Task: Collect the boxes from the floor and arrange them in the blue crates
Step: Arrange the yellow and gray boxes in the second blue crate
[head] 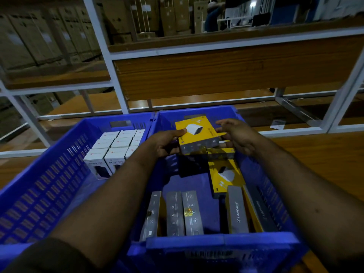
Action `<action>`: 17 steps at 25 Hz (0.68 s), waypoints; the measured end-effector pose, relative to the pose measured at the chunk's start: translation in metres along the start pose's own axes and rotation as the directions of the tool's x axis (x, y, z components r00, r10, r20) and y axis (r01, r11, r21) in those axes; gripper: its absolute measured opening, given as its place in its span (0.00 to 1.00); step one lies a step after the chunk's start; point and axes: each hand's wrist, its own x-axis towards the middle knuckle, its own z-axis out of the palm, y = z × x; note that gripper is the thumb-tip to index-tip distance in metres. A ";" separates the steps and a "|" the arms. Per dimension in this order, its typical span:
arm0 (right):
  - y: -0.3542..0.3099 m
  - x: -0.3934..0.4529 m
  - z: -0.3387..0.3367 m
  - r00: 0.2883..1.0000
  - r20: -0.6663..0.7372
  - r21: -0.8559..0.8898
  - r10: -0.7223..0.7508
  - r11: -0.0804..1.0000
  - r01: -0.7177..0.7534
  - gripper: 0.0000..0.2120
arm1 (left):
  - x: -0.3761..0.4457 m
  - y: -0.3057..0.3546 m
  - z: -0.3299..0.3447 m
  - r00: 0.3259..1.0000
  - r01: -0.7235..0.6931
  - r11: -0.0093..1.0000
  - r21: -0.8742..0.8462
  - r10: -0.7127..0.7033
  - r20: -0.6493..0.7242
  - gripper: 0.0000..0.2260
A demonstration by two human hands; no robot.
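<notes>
Yellow charger box [196, 133] pinched flat between left hand [167, 143] and right hand [239, 135] above right blue crate [222, 245], toward twelve o'clock; liable to tip onto leaning yellow box [226, 177] at three o'clock if released unevenly.

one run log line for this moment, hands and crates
left hand: grips yellow box | right hand: grips same box | box over right blue crate | left blue crate: white boxes
</notes>
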 end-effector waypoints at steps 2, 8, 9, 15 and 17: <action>0.003 0.000 -0.003 0.999 0.025 -0.054 0.045 0.998 -0.043 0.10 | 0.003 -0.001 -0.001 1.000 -0.011 1.000 0.002 0.011 -0.002 0.20; 0.004 0.000 -0.003 0.996 0.023 -0.154 0.086 0.985 -0.081 0.33 | 0.002 -0.004 -0.001 0.997 0.034 0.990 0.134 -0.044 0.070 0.10; 0.004 0.000 -0.002 0.995 0.027 -0.148 0.096 0.985 -0.091 0.34 | -0.001 -0.004 0.000 0.991 0.063 0.984 0.168 -0.082 0.110 0.09; 0.002 0.008 -0.010 0.989 -0.134 0.096 0.065 0.994 -0.053 0.20 | -0.002 -0.001 -0.002 0.981 -0.025 0.964 0.266 -0.027 0.190 0.11; 0.003 0.008 -0.015 0.982 -0.181 0.076 0.058 0.996 -0.045 0.21 | -0.002 0.000 0.000 0.990 -0.055 0.987 0.151 0.035 0.134 0.08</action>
